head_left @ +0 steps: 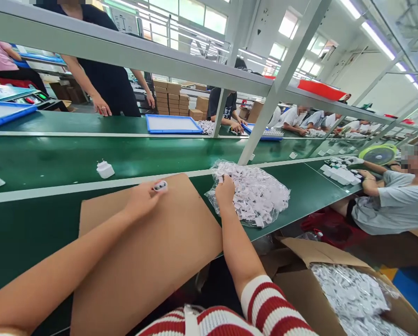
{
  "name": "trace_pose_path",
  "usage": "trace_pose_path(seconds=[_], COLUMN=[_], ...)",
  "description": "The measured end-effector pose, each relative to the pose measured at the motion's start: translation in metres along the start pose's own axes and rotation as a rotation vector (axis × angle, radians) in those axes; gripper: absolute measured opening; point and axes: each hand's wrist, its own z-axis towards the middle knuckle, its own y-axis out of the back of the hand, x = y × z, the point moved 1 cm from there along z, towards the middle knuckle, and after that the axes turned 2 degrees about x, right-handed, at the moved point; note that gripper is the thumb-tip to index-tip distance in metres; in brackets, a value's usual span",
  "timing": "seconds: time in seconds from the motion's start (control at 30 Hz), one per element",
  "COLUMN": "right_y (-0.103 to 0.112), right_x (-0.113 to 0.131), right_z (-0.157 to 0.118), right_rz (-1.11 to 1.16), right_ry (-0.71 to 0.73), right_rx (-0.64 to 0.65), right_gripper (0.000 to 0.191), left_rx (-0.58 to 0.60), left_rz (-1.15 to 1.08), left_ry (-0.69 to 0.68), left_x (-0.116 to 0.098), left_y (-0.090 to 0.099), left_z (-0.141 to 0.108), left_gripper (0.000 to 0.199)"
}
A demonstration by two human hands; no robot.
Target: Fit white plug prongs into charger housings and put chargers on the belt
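My left hand (pixel 142 199) is closed around a small white charger housing (pixel 160 186), whose end with dark openings faces up. It hovers over a brown cardboard sheet (pixel 153 261) on the green bench. My right hand (pixel 226 190) reaches to the left edge of a clear plastic bag (pixel 254 193) heaped with small white plastic parts. Its fingers are pinched on what looks like one small white plastic part (pixel 220 178), partly hidden by the fingers.
Beyond the bench runs a green conveyor belt (pixel 174 154) carrying a white charger (pixel 105 170) and other white pieces. A slanted metal post (pixel 265 112) rises behind the bag. An open carton (pixel 296 280) of bagged white parts stands lower right. A co-worker (pixel 387 196) sits at the right.
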Motion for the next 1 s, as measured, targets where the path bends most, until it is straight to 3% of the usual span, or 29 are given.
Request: trace_pose_path(seconds=[0.1,0.17,0.23,0.33,0.47,0.53,0.6,0.73,0.8,0.9,1.0], right_y=[-0.001,-0.004,-0.007,-0.010,-0.015,-0.022,-0.029,-0.037,-0.037,-0.032,-0.027], right_x=[0.016,0.029,0.041,0.050,0.052,0.051,0.049,0.045,0.048,0.055,0.062], right_z=[-0.016,-0.030,-0.044,-0.058,-0.065,-0.065,-0.063,-0.058,-0.059,-0.067,-0.078], right_rz=[0.162,0.239,0.269,0.185,-0.006,0.005,0.171,0.670,0.806,0.866,0.794], right_ry=[0.197,0.365,0.503,0.577,0.549,0.530,0.456,0.126,0.051,0.075,0.212], right_rx=[0.021,0.115,0.244,0.386,0.500,0.575,0.623,0.658,0.708,0.728,0.695], right_gripper=[0.031,0.030,0.028,0.023,0.022,0.021,0.020,0.032,0.037,0.039,0.038], left_rx=[0.094,0.107,0.083,0.086,0.073,0.068,0.077,0.090,0.086,0.084,0.076], left_rz=[-0.068,-0.100,-0.134,-0.185,-0.232,-0.240,-0.245,-0.252,-0.253,-0.260,-0.266], left_ry=[-0.093,-0.076,-0.031,0.001,-0.024,-0.035,-0.039,-0.040,-0.036,-0.037,-0.047], left_x=[-0.023,-0.032,-0.035,-0.033,-0.028,-0.027,-0.026,-0.024,-0.024,-0.024,-0.024], left_y=[-0.018,-0.028,-0.033,-0.036,-0.037,-0.038,-0.039,-0.041,-0.041,-0.042,-0.043], left_z=[-0.047,-0.066,-0.075,-0.075,-0.072,-0.072,-0.073,-0.073,-0.073,-0.074,-0.073], left_gripper=[0.045,0.046,0.047,0.043,0.041,0.041,0.041,0.039,0.037,0.035,0.035])
